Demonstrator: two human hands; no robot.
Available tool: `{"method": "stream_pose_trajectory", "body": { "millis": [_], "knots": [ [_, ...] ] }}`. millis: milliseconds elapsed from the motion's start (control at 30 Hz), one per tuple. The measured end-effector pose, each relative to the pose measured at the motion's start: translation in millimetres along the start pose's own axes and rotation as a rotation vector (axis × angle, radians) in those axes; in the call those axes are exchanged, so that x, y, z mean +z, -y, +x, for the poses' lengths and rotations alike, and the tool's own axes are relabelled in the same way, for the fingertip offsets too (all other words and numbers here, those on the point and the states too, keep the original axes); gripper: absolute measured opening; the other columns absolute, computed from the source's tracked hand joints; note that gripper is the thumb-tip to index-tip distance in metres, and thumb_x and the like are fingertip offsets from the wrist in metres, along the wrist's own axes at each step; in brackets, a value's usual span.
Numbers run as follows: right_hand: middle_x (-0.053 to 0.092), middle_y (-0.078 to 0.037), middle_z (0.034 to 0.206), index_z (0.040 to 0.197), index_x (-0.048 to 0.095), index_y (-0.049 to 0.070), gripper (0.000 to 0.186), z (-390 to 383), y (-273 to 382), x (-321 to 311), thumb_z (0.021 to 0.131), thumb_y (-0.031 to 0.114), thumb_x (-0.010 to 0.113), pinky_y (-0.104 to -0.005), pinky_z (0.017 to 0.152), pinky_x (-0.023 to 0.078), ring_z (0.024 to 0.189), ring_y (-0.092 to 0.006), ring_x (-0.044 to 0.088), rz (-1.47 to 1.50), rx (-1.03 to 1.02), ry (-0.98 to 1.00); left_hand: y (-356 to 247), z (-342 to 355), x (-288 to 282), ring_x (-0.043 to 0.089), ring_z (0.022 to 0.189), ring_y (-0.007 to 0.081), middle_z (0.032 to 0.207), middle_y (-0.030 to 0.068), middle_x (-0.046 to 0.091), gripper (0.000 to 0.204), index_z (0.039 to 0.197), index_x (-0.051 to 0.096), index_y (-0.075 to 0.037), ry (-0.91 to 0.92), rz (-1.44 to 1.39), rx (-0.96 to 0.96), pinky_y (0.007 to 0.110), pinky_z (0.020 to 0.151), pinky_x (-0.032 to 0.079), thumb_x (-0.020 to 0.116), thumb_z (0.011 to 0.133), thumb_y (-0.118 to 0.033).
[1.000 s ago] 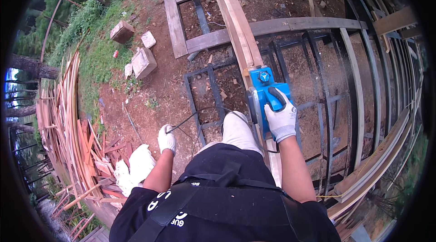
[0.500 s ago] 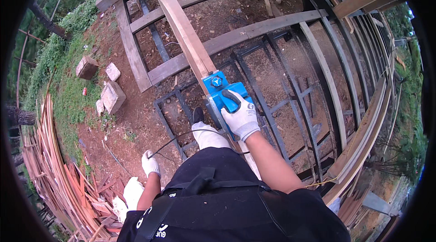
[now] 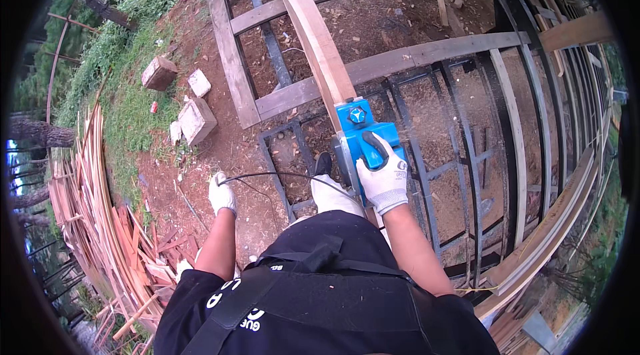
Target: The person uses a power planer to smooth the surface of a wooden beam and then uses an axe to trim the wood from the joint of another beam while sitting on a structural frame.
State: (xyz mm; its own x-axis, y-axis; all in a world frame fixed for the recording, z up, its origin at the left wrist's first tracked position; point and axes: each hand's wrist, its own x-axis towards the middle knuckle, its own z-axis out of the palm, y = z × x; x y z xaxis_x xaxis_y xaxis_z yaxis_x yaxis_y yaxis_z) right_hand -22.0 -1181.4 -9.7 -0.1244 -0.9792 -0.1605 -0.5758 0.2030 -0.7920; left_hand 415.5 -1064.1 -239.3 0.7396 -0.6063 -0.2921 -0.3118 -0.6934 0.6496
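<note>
My gloved right hand [image 3: 385,178] grips the black-topped rear handle of a blue electric planer [image 3: 357,116]. The planer sits on a long wooden beam [image 3: 313,28] that runs away from me across the frame. Out to the left, my gloved left hand [image 3: 221,194] is closed around a black power cord [image 3: 280,174], which arcs back toward the planer. The planer's underside and the beam beneath it are hidden.
Black metal frames [image 3: 407,122] and wooden crosspieces [image 3: 400,55] lie under and beyond the beam. Concrete blocks [image 3: 197,122] rest on the dirt at left. Thin wood strips [image 3: 100,182] pile up at far left; stacked planks [image 3: 553,208] lie at right. My shoe [image 3: 323,164] is close to the metal frame.
My left hand has moved outward and forward, drawing the cord out to the left. The view has shifted, while the planer stays at about the same place on the beam.
</note>
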Motion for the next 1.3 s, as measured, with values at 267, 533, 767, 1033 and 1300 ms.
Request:
{"method": "stream_pose_trajectory", "body": {
  "millis": [267, 533, 767, 1033, 1300],
  "knots": [
    [0.071, -0.022, 0.12, 0.13, 0.067, 0.012, 0.05, 61.2, 28.1, 14.9, 0.081, 0.015, 0.075, -0.0415, 0.098, 0.054, 0.111, -0.0362, 0.07, 0.03, 0.027, 0.024, -11.2, -15.4, -7.3, 0.065, 0.108, 0.0211, 0.116, 0.0112, 0.071, 0.031, 0.122, 0.069, -0.003, -0.013, -0.014, -0.091, 0.035, 0.098, 0.048, 0.058, 0.105, -0.027],
    [0.072, -0.018, 0.121, 0.126, 0.069, 0.007, 0.045, 112.1, 53.1, 32.6, 0.081, 0.01, 0.073, -0.0383, 0.1, 0.054, 0.112, -0.0303, 0.071, 0.113, 0.135, 0.068, -25.6, 6.9, -15.4, 0.064, 0.104, 0.0205, 0.113, 0.0108, 0.072, 0.035, 0.125, 0.068, -0.005, -0.062, 0.046, -0.158, 0.035, 0.096, 0.048, 0.057, 0.105, -0.032],
    [0.072, -0.017, 0.122, 0.125, 0.069, 0.007, 0.045, 142.9, 59.4, 45.5, 0.08, 0.011, 0.074, -0.0389, 0.1, 0.053, 0.113, -0.0303, 0.071, 0.087, 0.129, 0.064, -50.9, 43.3, 4.7, 0.066, 0.108, 0.0233, 0.116, 0.0128, 0.072, 0.034, 0.124, 0.069, -0.003, -0.074, -0.042, -0.127, 0.036, 0.098, 0.049, 0.058, 0.105, -0.029],
    [0.073, -0.012, 0.107, 0.127, 0.068, 0.006, 0.043, 178.0, 72.6, 61.3, 0.084, 0.003, 0.07, -0.0321, 0.063, 0.056, 0.07, -0.0166, 0.068, 0.091, 0.002, 0.018, -91.1, 53.0, 16.2, 0.065, 0.112, 0.0233, 0.12, 0.0112, 0.072, 0.036, 0.127, 0.068, -0.005, 0.003, -0.041, -0.098, 0.036, 0.101, 0.048, 0.058, 0.105, -0.032],
    [0.072, -0.018, 0.12, 0.126, 0.069, 0.01, 0.049, 211.3, 99.2, 70.2, 0.078, 0.015, 0.076, -0.0415, 0.099, 0.054, 0.11, -0.0342, 0.071, 0.096, 0.11, 0.046, -152.8, 100.5, 55.5, 0.068, 0.107, 0.0246, 0.116, 0.0152, 0.072, 0.034, 0.123, 0.07, -0.004, 0.084, -0.021, -0.012, 0.037, 0.097, 0.05, 0.058, 0.104, -0.031]
  ]
}}
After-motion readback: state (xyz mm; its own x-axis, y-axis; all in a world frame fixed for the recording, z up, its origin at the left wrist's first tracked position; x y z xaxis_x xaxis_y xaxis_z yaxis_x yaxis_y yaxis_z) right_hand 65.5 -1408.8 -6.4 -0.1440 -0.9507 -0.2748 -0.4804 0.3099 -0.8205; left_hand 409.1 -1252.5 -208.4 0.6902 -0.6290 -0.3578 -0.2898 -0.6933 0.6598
